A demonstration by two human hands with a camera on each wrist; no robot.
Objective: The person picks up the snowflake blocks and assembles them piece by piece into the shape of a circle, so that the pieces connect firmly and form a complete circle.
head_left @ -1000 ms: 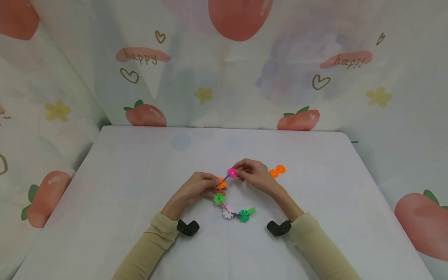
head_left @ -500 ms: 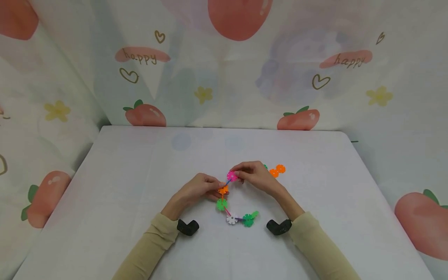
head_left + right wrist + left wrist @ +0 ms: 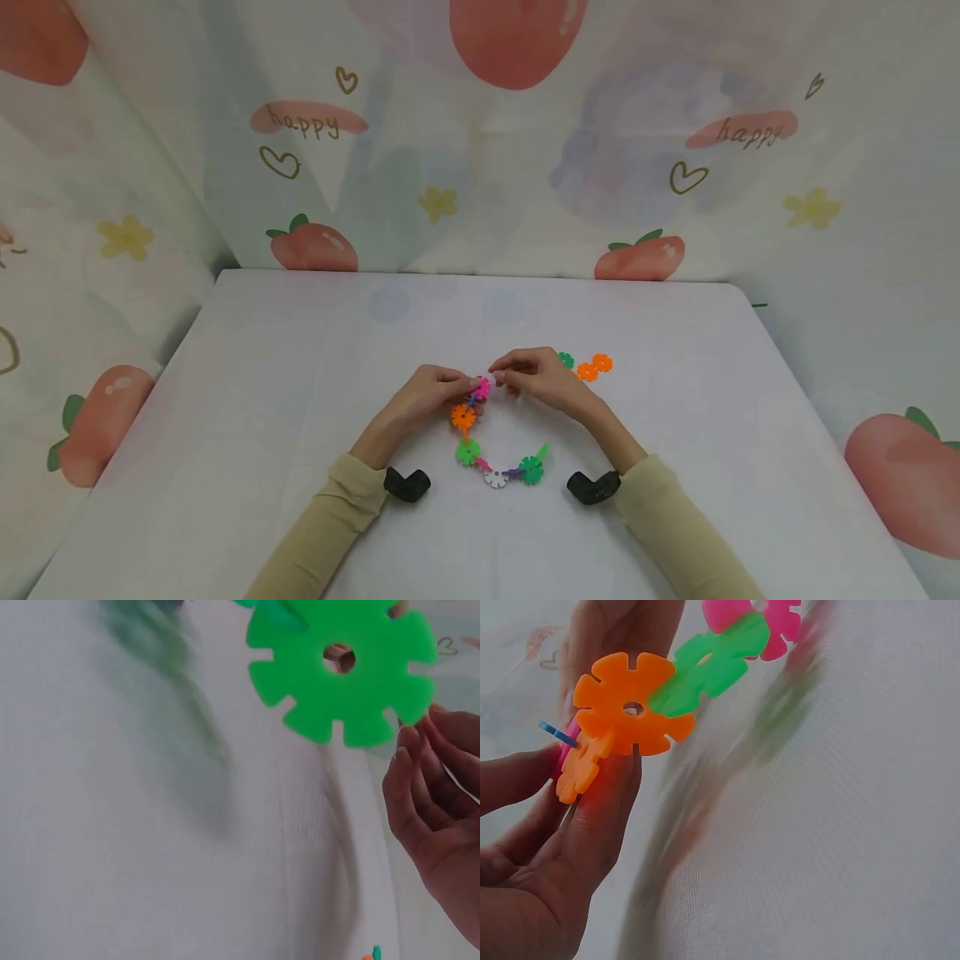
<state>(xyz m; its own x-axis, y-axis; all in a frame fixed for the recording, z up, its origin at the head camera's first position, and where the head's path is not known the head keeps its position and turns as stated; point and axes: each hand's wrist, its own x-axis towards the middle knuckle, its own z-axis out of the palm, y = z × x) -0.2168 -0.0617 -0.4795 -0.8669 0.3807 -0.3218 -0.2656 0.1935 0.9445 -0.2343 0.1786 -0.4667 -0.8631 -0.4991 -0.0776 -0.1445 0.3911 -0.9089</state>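
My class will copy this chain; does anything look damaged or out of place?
Nothing stands out: the chain looks joined, with no visible crack, the left hand pinches its far pink disc, and two orange discs lie beyond the right hand.

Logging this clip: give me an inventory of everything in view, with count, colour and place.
Disc chain: 1, multicoloured, curving between the hands
Orange discs: 2 visible, orange, table's far half
Green disc: 1, green, near those, partly hidden
Table: 1, white, beneath
Printed backdrop: count unclear, pale with red fruit, around table
Wrist devices: 2, black, one per wrist
Sleeves: 2, beige, forearms
Left hand: 1, bare, pinching chain's pink disc
Right hand: 1, bare, near that disc; contact unclear
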